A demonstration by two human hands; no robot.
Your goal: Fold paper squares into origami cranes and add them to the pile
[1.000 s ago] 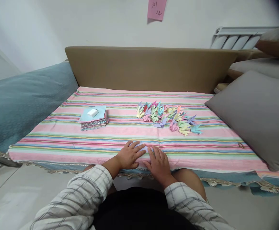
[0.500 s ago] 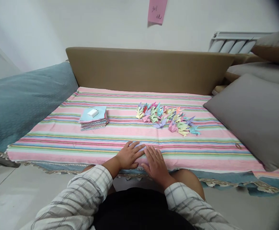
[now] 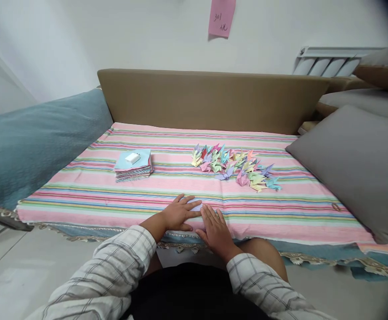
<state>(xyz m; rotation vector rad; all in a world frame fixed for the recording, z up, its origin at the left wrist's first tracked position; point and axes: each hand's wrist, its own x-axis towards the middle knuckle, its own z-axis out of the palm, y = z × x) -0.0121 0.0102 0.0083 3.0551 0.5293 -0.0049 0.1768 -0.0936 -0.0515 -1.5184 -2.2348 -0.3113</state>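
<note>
My left hand (image 3: 177,214) and my right hand (image 3: 215,230) lie flat, fingers stretched, side by side on a pale lilac sheet of paper (image 3: 196,206) at the near edge of the striped cloth (image 3: 90,195). Only a small corner of the sheet shows between the fingers. Further back, a heap of several folded paper cranes (image 3: 234,166) in mixed pastel colours lies right of centre. A stack of coloured paper squares (image 3: 134,166) sits at the left, with a small white block (image 3: 132,157) on top.
A tan padded backrest (image 3: 210,100) runs along the far side. A teal cushion (image 3: 30,142) rises at the left, a grey pillow (image 3: 357,164) at the right. A pink note (image 3: 222,17) hangs on the wall. Pale floor tiles lie below.
Both hands stay pressed on the paper; the right hand has slid slightly toward me and the fingers of both have shifted a little. The view has tilted down slightly.
</note>
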